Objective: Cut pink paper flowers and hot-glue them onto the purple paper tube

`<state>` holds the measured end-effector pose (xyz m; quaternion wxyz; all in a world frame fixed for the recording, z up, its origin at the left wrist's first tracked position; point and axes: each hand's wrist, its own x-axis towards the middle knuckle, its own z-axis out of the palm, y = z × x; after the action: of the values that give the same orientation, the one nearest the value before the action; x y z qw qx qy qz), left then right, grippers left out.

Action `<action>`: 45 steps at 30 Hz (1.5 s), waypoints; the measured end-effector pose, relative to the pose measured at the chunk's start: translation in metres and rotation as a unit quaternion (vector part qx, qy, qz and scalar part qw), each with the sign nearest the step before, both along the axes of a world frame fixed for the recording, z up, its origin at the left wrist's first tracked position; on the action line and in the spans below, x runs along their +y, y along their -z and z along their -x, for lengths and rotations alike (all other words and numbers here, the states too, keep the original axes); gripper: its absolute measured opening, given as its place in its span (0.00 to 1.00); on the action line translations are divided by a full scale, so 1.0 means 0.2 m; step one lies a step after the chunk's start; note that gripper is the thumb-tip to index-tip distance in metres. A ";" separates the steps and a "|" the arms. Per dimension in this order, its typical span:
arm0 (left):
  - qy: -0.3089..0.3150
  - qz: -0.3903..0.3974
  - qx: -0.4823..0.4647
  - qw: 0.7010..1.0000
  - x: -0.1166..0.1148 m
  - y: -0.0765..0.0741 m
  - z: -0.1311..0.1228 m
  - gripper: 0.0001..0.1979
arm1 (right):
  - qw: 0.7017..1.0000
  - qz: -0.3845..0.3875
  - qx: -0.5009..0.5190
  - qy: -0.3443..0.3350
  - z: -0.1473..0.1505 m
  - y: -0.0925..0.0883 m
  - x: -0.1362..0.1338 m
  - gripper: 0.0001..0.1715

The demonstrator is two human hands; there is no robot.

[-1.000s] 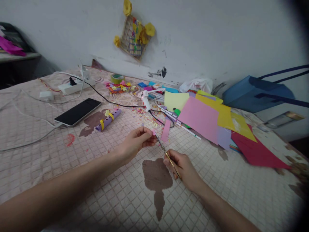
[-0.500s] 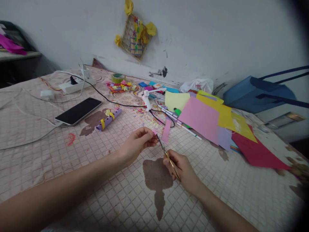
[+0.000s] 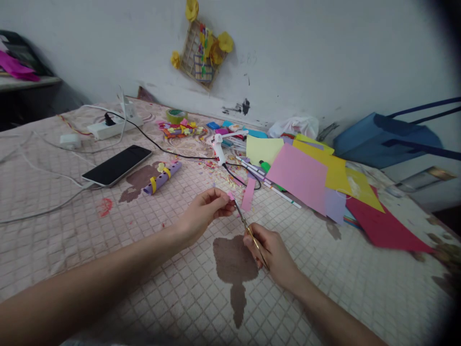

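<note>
My left hand (image 3: 205, 214) pinches a tiny pink paper piece (image 3: 231, 195) between thumb and fingertips. My right hand (image 3: 271, 248) grips small gold-handled scissors (image 3: 248, 230), whose blade tips point up toward that piece and end just below it. A narrow pink paper strip (image 3: 248, 194) lies on the quilted pink mattress (image 3: 173, 307) just beyond the scissors, touched by neither hand. Paper scraps are scattered near the strip.
Sheets of coloured paper (image 3: 298, 175) overlap at the right, beside several pens. A white glue gun (image 3: 218, 150) trails a black cord. At the left lie a phone (image 3: 117, 166), a purple paper roll (image 3: 162, 178) and a power strip (image 3: 111, 127). The wall stands behind.
Both hands and the scissors stay almost in place. The view has shifted only slightly.
</note>
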<state>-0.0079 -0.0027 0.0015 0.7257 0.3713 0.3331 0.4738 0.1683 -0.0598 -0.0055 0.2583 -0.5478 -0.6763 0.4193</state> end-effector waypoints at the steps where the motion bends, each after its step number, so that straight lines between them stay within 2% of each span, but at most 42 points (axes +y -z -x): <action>1: -0.003 -0.002 0.004 1.000 0.00 0.00 0.00 0.05 | 1.000 0.000 0.000 -0.001 0.00 0.00 0.00 0.21; 17: -0.014 -0.005 0.026 1.000 0.03 0.00 0.01 0.06 | 1.000 -0.012 -0.012 -0.007 -0.01 0.01 0.00 0.22; 30: 0.024 -0.051 0.090 0.994 0.03 0.02 0.02 0.08 | 1.000 -0.001 -0.005 -0.010 -0.02 0.00 0.01 0.20; 45: 0.013 -0.041 0.075 0.996 0.04 0.01 0.02 0.06 | 1.000 -0.002 -0.019 -0.010 -0.03 0.00 0.01 0.20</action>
<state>-0.0120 0.0050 0.0000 0.6893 0.4390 0.3619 0.4485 0.1744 -0.0579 -0.0056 0.2417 -0.5484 -0.6874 0.4102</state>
